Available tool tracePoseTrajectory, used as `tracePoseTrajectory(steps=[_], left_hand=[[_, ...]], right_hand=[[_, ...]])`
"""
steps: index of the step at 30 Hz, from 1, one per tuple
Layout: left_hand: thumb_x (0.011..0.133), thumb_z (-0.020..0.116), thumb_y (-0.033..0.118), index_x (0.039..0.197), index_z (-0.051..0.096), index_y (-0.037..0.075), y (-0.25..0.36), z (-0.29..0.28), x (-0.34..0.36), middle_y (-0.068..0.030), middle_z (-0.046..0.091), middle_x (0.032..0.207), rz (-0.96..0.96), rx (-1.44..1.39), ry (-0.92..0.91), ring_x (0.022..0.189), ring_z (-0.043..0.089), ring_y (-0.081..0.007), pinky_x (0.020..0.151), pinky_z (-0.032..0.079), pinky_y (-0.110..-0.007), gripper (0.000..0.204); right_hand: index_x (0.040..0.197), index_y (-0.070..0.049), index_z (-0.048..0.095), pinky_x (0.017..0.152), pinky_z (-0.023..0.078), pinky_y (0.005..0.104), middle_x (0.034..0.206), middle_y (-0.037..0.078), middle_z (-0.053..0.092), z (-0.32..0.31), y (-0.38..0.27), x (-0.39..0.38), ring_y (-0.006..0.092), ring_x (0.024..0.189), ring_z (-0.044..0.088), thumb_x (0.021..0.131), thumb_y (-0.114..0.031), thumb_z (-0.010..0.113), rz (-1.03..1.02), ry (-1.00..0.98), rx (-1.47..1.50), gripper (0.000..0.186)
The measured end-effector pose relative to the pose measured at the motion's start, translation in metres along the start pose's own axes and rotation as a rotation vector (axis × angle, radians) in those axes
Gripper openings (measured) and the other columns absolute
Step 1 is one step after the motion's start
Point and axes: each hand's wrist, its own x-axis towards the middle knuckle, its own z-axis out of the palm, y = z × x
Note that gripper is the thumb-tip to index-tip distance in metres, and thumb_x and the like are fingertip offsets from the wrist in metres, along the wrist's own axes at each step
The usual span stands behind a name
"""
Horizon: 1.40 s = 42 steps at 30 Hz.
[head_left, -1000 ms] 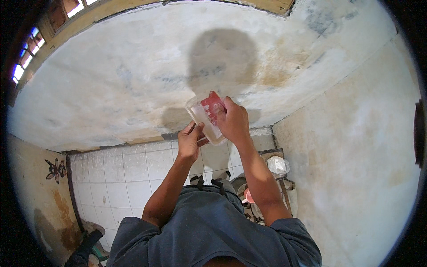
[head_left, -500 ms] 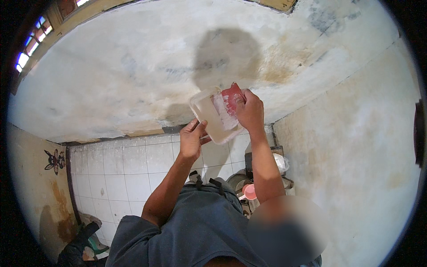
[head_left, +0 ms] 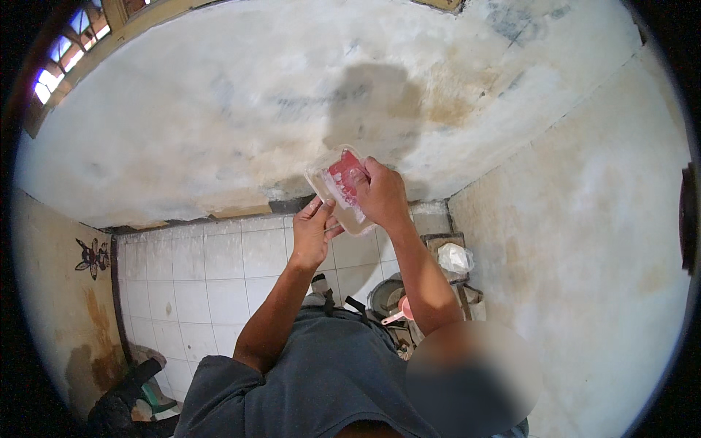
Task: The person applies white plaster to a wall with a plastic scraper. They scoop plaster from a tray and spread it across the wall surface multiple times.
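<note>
Clear container (head_left: 339, 191) tilted further since earlier; right hand (head_left: 381, 194), left hand (head_left: 314, 232) gripping.

A clear plastic packet with a red printed panel (head_left: 342, 188) is held up against the stained wall. A white plastic bag (head_left: 455, 258) is seen lower right.

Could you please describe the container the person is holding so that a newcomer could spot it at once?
Against the stained white plaster wall, above the tiled floor, both hands meet. Between the left hand and right hand sits a clear rectangular plastic container, the only see-through item, with red inside.
</note>
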Motion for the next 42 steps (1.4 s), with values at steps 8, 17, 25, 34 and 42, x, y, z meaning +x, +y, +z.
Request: tracePoseTrajectory(steps=[8, 17, 25, 34, 42], left_hand=[[0.092, 0.061, 0.017, 0.121, 0.059, 0.005, -0.003, -0.023, -0.048, -0.0052, 0.066, 0.108, -0.005, -0.021, 0.018, 0.088, 0.068, -0.0173, 0.070, 0.057, -0.031, 0.031], [0.090, 0.065, 0.018, 0.126, 0.056, 0.003, -0.001, -0.049, -0.095, -0.0065, 0.065, 0.110, 0.003, -0.011, 0.065, 0.090, 0.067, -0.0187, 0.069, 0.058, -0.031, 0.039], [0.090, 0.066, 0.017, 0.127, 0.055, 0.002, 0.009, -0.063, -0.107, -0.0072, 0.065, 0.111, 0.043, -0.026, 0.111, 0.091, 0.068, -0.0189, 0.068, 0.059, -0.031, 0.042], [0.090, 0.066, 0.018, 0.122, 0.060, 0.004, 0.034, -0.098, -0.110, -0.0048, 0.066, 0.107, 0.104, -0.033, 0.211, 0.081, 0.067, -0.0144, 0.064, 0.058, -0.029, 0.035], [0.091, 0.064, 0.019, 0.123, 0.059, 0.005, 0.081, -0.140, -0.112, -0.0042, 0.067, 0.104, 0.122, -0.059, 0.181, 0.082, 0.067, -0.0152, 0.066, 0.058, -0.030, 0.035]], right_hand=[[0.090, -0.002, 0.060, 0.069, 0.049, 0.0465, 0.081, 0.021, 0.065, -0.007, -0.016, -0.050, 0.0417, 0.079, 0.063, 0.086, -0.018, 0.060, -0.064, -0.012, 0.064, 0.017], [0.094, -0.002, 0.061, 0.068, 0.049, 0.0441, 0.081, 0.020, 0.066, -0.020, -0.023, -0.061, 0.0399, 0.077, 0.064, 0.086, -0.015, 0.059, -0.053, 0.059, -0.086, 0.016], [0.092, -0.004, 0.059, 0.065, 0.050, 0.0512, 0.079, 0.021, 0.064, 0.013, -0.057, -0.070, 0.0424, 0.074, 0.063, 0.089, -0.023, 0.057, -0.229, 0.026, -0.240, 0.019], [0.102, -0.008, 0.059, 0.063, 0.054, 0.0477, 0.081, 0.016, 0.066, 0.057, -0.107, -0.079, 0.0360, 0.072, 0.067, 0.089, -0.018, 0.055, -0.415, -0.051, -0.224, 0.017], [0.101, -0.009, 0.062, 0.061, 0.054, 0.0452, 0.082, 0.016, 0.065, 0.104, -0.150, -0.072, 0.0370, 0.071, 0.066, 0.082, -0.012, 0.059, -0.384, -0.009, -0.259, 0.019]])
